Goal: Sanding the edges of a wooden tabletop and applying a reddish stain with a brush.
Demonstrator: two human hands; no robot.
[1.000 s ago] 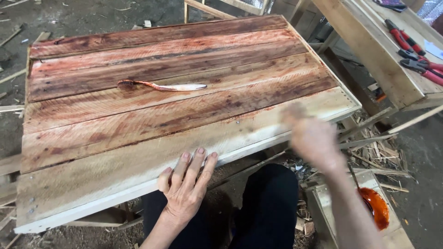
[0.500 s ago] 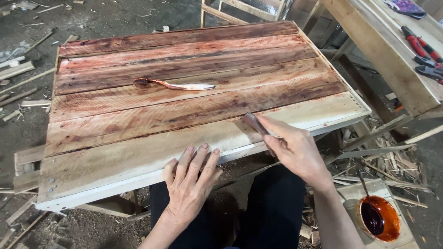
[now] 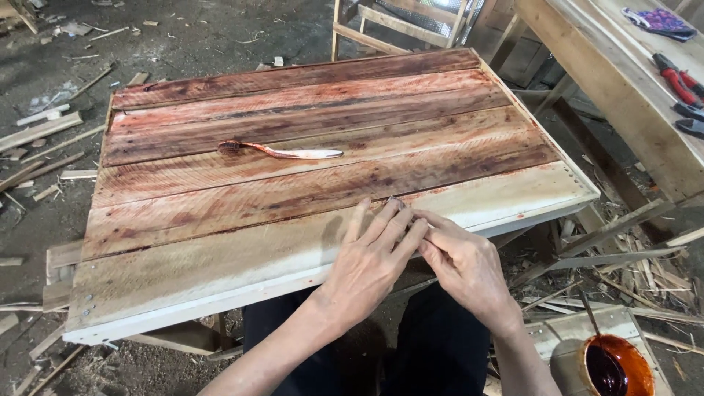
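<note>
Red-stained plank panel (image 3: 308, 169), nearest board pale, under flat left hand (image 3: 370, 260), right hand (image 3: 462, 268) unclear.

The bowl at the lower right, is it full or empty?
Not empty: the bowl holds dark red-brown liquid, and a thin handle stands in it. How deep, cannot tell.

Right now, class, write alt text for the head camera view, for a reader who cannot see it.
Two bare hands, left hand and right hand, meet at the near edge of a red-stained plank panel, where the nearest board is still pale. A stained toothbrush lies mid-panel, and a bowl of dark red stain sits lower right.
</note>
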